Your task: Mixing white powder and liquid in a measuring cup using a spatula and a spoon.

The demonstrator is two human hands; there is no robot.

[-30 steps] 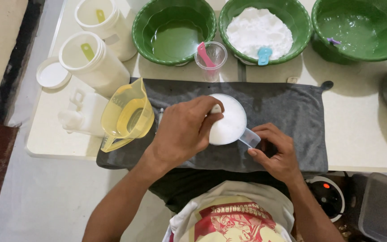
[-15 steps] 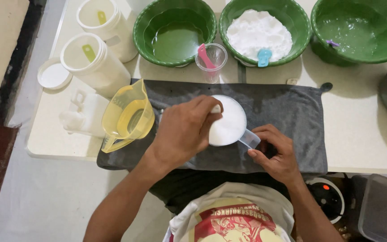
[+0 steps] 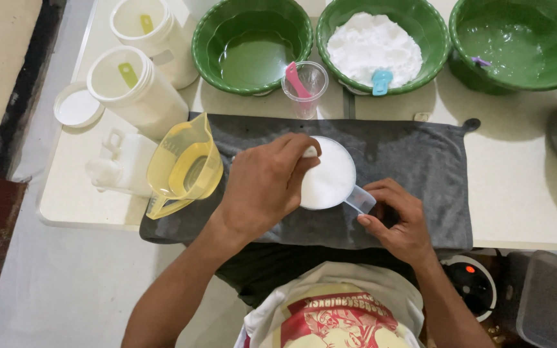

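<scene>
The measuring cup, a clear one filled with white powder, sits on the grey cloth at its middle, and serves as the landmark for everything else. Nearest the person, just right of the cup, the right hand is closed in a pinch on the cup's clear handle, thumb and forefinger meeting around it. Just left of the cup, the left hand is curled shut over the cup's left rim, its fingertips gripping a small white object at the powder's edge; what that object is cannot be told. The cloth lies flat on the white worktop and spreads out to both sides of the cup.

Left of the cup, beyond the left hand, a yellow jug holding yellowish liquid stands on the cloth's left end. Further left of it lies a white plastic piece, and beyond that a round white lid.

Behind the cup, a small clear cup holds a pink scoop. Behind and left stand two open white tubs. Farthest behind the cup are three green basins: one with green liquid, one with white powder and a blue scoop, and one with pale green liquid.
</scene>
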